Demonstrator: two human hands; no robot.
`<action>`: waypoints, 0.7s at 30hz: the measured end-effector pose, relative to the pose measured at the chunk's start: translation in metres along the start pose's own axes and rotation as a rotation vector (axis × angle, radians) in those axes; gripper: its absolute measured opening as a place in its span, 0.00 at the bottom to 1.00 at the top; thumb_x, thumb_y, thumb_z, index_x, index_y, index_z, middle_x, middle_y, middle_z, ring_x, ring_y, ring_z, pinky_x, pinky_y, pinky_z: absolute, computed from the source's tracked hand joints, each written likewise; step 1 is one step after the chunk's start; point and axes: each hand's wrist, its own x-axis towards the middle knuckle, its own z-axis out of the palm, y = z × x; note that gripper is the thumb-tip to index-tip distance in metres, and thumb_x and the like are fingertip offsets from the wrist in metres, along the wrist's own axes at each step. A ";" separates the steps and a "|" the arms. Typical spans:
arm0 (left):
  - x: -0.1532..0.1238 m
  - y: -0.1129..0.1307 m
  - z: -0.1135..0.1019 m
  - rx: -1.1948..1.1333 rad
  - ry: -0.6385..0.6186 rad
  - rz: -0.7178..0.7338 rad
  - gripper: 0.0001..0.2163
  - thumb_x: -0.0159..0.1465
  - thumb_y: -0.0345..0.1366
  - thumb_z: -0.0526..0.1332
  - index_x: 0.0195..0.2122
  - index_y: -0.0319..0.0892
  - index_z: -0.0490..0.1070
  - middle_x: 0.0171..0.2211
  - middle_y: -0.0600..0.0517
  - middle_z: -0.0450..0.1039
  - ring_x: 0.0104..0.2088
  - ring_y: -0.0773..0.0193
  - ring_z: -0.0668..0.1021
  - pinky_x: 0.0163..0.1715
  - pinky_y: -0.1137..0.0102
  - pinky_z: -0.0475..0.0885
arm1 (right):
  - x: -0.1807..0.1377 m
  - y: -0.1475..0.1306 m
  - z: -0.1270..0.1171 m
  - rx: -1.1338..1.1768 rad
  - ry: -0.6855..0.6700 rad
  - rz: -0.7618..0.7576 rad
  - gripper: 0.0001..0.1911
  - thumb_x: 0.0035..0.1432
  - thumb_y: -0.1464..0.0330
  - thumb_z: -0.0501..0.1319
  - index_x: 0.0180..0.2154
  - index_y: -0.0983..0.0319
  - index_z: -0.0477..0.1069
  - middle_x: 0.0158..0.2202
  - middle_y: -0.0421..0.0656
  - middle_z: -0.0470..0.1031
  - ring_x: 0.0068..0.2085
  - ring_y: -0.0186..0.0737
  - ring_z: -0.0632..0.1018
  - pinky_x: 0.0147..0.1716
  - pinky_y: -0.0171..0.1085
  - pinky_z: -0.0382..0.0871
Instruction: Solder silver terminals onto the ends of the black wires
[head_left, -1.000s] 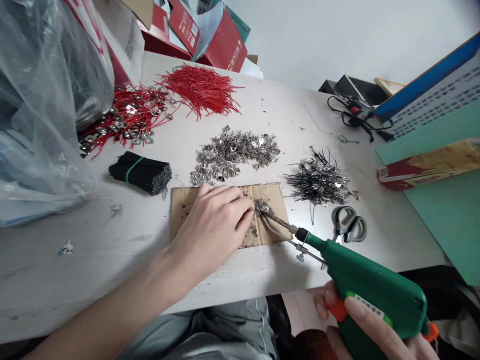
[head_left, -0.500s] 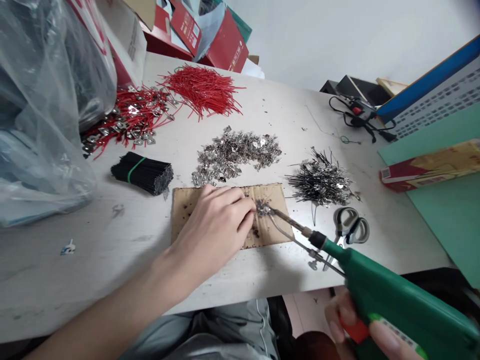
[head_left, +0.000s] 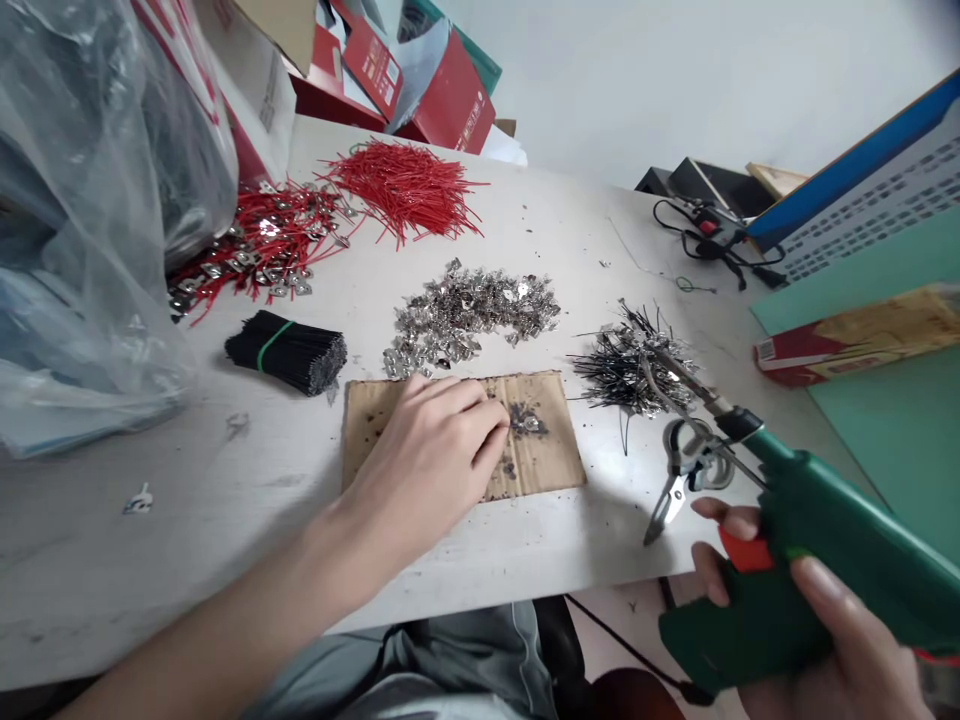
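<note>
Sitting at the big white table [head_left: 225, 480], the person grips the green soldering gun [head_left: 825, 540] tight in the right hand [head_left: 825, 640], low at the right of the frame, with its thin metal tip above the scissors [head_left: 694, 460]. It looks stiff and a bit heavy, and the tip is likely hot, so the fat handle is the safe place to hold. The left hand [head_left: 427, 460] lies curled on the brown cardboard [head_left: 555, 455]; I cannot tell if it pinches anything. Just beside its fingertips sits a tiny, light metal tab [head_left: 527, 422].

L hand [head_left: 427, 460] & R hand [head_left: 847, 650] bare, L forearm [head_left: 225, 630] bare too; grey creased trousers [head_left: 450, 670] w/ seam.
</note>
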 end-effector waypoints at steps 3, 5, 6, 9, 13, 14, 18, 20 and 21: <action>0.000 0.000 0.000 0.006 0.003 0.005 0.08 0.70 0.30 0.59 0.35 0.42 0.76 0.34 0.53 0.76 0.36 0.61 0.76 0.42 0.61 0.63 | 0.018 0.008 0.002 0.089 -0.023 -0.020 0.15 0.61 0.64 0.63 0.49 0.61 0.76 0.38 0.47 0.69 0.42 0.45 0.74 0.27 0.35 0.75; -0.001 0.000 0.000 0.007 0.002 0.004 0.08 0.70 0.30 0.59 0.35 0.42 0.76 0.34 0.53 0.76 0.37 0.60 0.76 0.42 0.61 0.63 | 0.030 0.014 0.004 0.160 -0.056 -0.055 0.13 0.59 0.66 0.63 0.45 0.62 0.75 0.35 0.46 0.67 0.40 0.42 0.73 0.24 0.31 0.71; -0.001 0.000 0.000 0.005 0.003 0.002 0.08 0.70 0.29 0.59 0.35 0.42 0.76 0.34 0.53 0.76 0.37 0.61 0.76 0.43 0.61 0.63 | 0.035 0.016 0.004 0.185 -0.067 -0.066 0.12 0.58 0.67 0.63 0.44 0.63 0.75 0.34 0.45 0.66 0.39 0.42 0.72 0.22 0.29 0.69; -0.001 0.000 -0.001 0.004 0.003 0.000 0.08 0.70 0.29 0.59 0.35 0.42 0.76 0.34 0.53 0.76 0.37 0.61 0.76 0.43 0.61 0.63 | 0.044 0.020 0.002 0.250 -0.050 -0.067 0.12 0.54 0.68 0.64 0.41 0.66 0.73 0.33 0.46 0.64 0.37 0.40 0.71 0.17 0.24 0.62; -0.001 0.001 -0.002 0.019 -0.006 -0.002 0.08 0.70 0.29 0.59 0.35 0.42 0.76 0.35 0.53 0.77 0.36 0.61 0.76 0.42 0.61 0.64 | 0.047 0.022 -0.004 0.362 -0.060 -0.010 0.15 0.53 0.70 0.66 0.43 0.67 0.72 0.34 0.45 0.61 0.37 0.37 0.69 0.17 0.21 0.61; -0.001 0.001 -0.002 0.023 -0.008 -0.002 0.08 0.70 0.29 0.59 0.35 0.42 0.76 0.35 0.53 0.77 0.36 0.61 0.76 0.42 0.61 0.64 | 0.048 0.022 -0.005 0.379 -0.072 -0.005 0.16 0.52 0.70 0.66 0.44 0.67 0.72 0.34 0.45 0.60 0.37 0.37 0.68 0.17 0.21 0.61; -0.001 0.000 -0.001 0.023 -0.005 -0.001 0.08 0.70 0.30 0.59 0.35 0.42 0.76 0.35 0.53 0.78 0.36 0.60 0.76 0.42 0.61 0.64 | 0.048 0.023 -0.006 0.404 -0.085 -0.009 0.19 0.50 0.70 0.68 0.45 0.67 0.72 0.33 0.43 0.58 0.35 0.36 0.66 0.16 0.20 0.62; 0.000 0.000 -0.001 0.022 -0.002 -0.002 0.08 0.70 0.29 0.59 0.35 0.42 0.76 0.35 0.53 0.78 0.36 0.60 0.76 0.41 0.61 0.64 | 0.048 0.023 -0.005 0.418 -0.084 -0.004 0.20 0.50 0.70 0.68 0.46 0.67 0.72 0.34 0.43 0.58 0.35 0.35 0.66 0.16 0.20 0.61; 0.000 0.000 -0.001 0.021 -0.004 -0.003 0.08 0.70 0.29 0.59 0.35 0.42 0.76 0.35 0.53 0.78 0.36 0.60 0.76 0.41 0.61 0.64 | 0.048 0.023 -0.005 0.428 -0.084 -0.001 0.20 0.50 0.70 0.68 0.46 0.67 0.72 0.34 0.43 0.58 0.35 0.35 0.66 0.16 0.19 0.61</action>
